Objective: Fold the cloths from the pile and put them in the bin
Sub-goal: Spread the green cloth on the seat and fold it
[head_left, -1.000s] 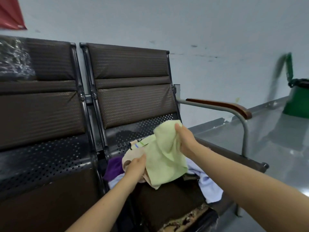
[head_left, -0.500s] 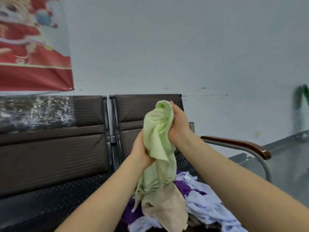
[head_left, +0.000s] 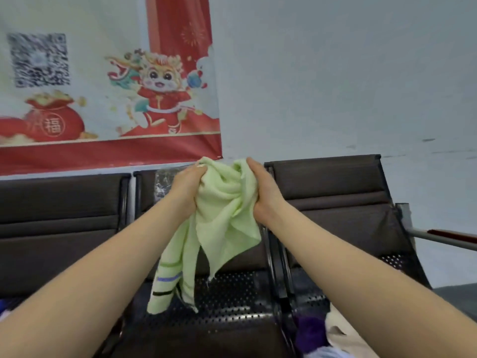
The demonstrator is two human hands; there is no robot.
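A light green cloth (head_left: 222, 223) with dark and purple stripes near one end hangs bunched in the air in front of the bench. My left hand (head_left: 187, 188) grips its top left part and my right hand (head_left: 260, 192) grips its top right part, both raised at the height of the seat backs. The striped end dangles down above the middle seat. The pile of cloths (head_left: 325, 334) shows only partly at the bottom right, with purple, beige and pale blue pieces. No bin is in view.
A row of dark brown bench seats (head_left: 227, 329) with perforated metal runs across the view. A metal armrest (head_left: 444, 237) sticks out at the right. A red and white poster (head_left: 108, 89) hangs on the wall above the left seats.
The green cloth has been lifted off the pile and carried left to the middle seat. Both hands now hold it apart at the top. The view has swung left and up.
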